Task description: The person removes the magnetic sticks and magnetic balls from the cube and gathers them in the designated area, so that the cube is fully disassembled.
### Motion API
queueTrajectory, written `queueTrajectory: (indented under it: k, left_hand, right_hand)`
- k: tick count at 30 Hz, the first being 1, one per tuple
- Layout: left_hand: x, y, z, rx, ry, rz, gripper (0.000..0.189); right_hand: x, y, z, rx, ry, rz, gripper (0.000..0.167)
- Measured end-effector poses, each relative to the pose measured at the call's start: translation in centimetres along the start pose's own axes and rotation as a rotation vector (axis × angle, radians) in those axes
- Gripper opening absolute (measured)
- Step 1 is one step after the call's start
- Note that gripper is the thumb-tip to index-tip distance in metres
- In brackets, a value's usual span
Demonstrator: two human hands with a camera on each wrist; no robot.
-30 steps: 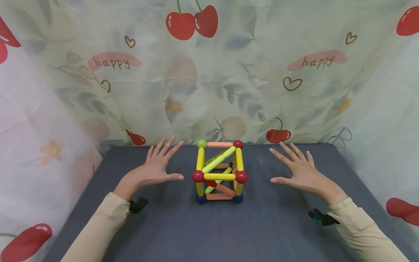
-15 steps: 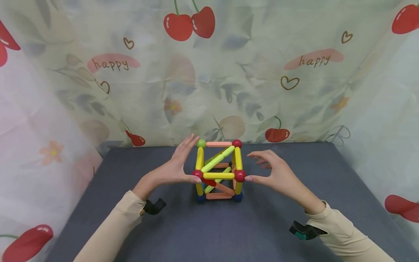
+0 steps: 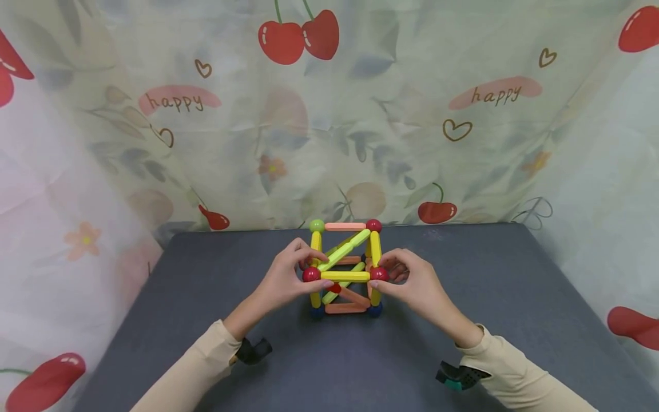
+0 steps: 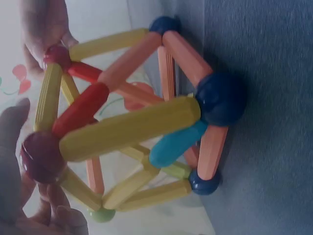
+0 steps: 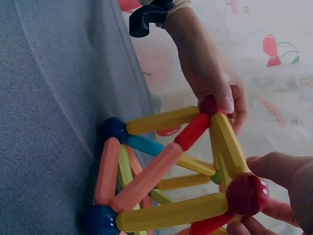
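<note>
A cube frame of magnetic building sticks and balls (image 3: 345,276) stands on the dark table. Its upper balls are red and green, its lower ones dark blue, joined by yellow, pink, red, blue and lime sticks. My left hand (image 3: 284,274) pinches the red ball (image 3: 311,274) at the front upper left corner between thumb and fingers. At the opposite front upper corner, my right hand (image 3: 412,280) grips the other red ball (image 3: 379,274). In the left wrist view, the blue balls (image 4: 222,99) sit low against the table and a blue stick (image 4: 177,145) slants inside one side.
The dark grey table (image 3: 329,366) spreads around the frame. Behind it hangs a curtain (image 3: 350,143) printed with cherries, and similar cloth closes both sides. A thin cord (image 3: 535,213) shows at the back right. Each wrist wears a small black camera (image 3: 253,350).
Both hands have come inward from the sides, fingers spread at first, and now hold the two front upper balls. The stick frame stands in the same place.
</note>
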State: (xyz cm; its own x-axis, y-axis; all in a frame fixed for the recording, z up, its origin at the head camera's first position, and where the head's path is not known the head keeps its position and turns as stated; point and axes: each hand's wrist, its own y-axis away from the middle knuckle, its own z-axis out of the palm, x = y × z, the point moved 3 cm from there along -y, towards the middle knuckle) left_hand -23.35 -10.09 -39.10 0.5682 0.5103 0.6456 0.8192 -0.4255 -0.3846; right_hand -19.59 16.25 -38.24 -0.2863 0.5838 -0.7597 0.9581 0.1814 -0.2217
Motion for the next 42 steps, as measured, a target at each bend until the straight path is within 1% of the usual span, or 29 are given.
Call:
queueTrajectory:
  k: [5,9,15,22,30,35,42]
  left_hand:
    - [0.0,0.3,0.2,0.055,0.013,-0.028,0.032]
    - [-0.2,0.5,0.3,0.075,0.027,-0.035,0.030]
    - [-0.3,0.6,0.3,0.095,0.053,-0.035,0.029]
    - [-0.2,0.6,0.3,0.098,0.067,-0.028,0.030]
    - [-0.4,0.7,0.4,0.096,0.066,-0.044,0.029]
    - [-0.3,0.7,0.4,0.099,0.064,-0.050,0.029]
    - [-0.2,0.7,0.4,0.095,0.066,-0.051,0.030]
  right_hand:
    - [-0.1,0.1,0.3,0.010,0.006,0.025,0.035]
    - [-0.3,0.2,0.5,0.039,0.009,0.007,0.032]
    - [-0.4,0.2,1.0,0.113,0.009,-0.020,0.029]
    - [-0.2,0.2,1.6,0.175,0.011,-0.022,0.031]
    - [0.0,0.3,1.8,0.207,-0.030,-0.034,0.029]
    - [0.2,0.3,1.7,0.220,-0.040,-0.056,0.026]
    - [0.6,0.3,1.8,0.240,-0.031,-0.108,0.030]
